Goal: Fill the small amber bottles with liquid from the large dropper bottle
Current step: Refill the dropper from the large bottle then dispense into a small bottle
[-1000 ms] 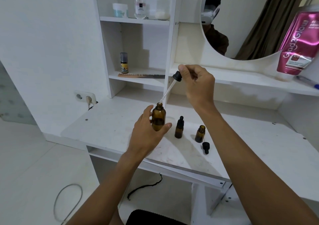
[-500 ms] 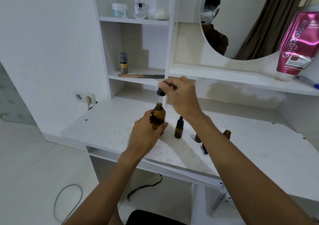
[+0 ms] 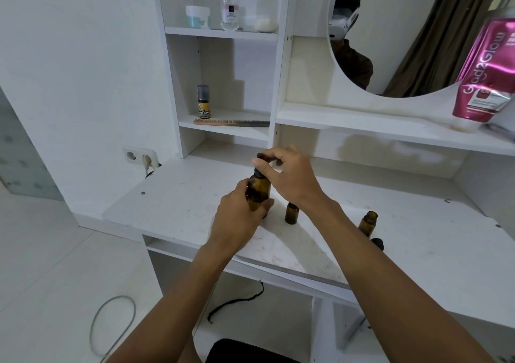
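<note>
The large amber dropper bottle [image 3: 259, 192] stands on the white desk [image 3: 181, 203], and my left hand [image 3: 239, 217] wraps around its body. My right hand [image 3: 289, 178] pinches the black dropper cap [image 3: 260, 157], which sits down on the bottle's neck. One small amber bottle [image 3: 291, 213] stands just right of the large one; my right wrist hides its top. A second small amber bottle [image 3: 368, 223], uncapped, stands further right, with its loose black cap [image 3: 378, 243] in front of it.
Shelves rise behind the desk, holding a small spray bottle [image 3: 203, 101], a comb [image 3: 231, 123], a jar and a perfume bottle. A pink tube [image 3: 486, 70] stands on the right shelf below a round mirror. A wall socket [image 3: 140, 155] is at the left.
My right hand has lowered the dropper from above the large bottle down into its neck. My right forearm has shifted left, uncovering the open small bottle.
</note>
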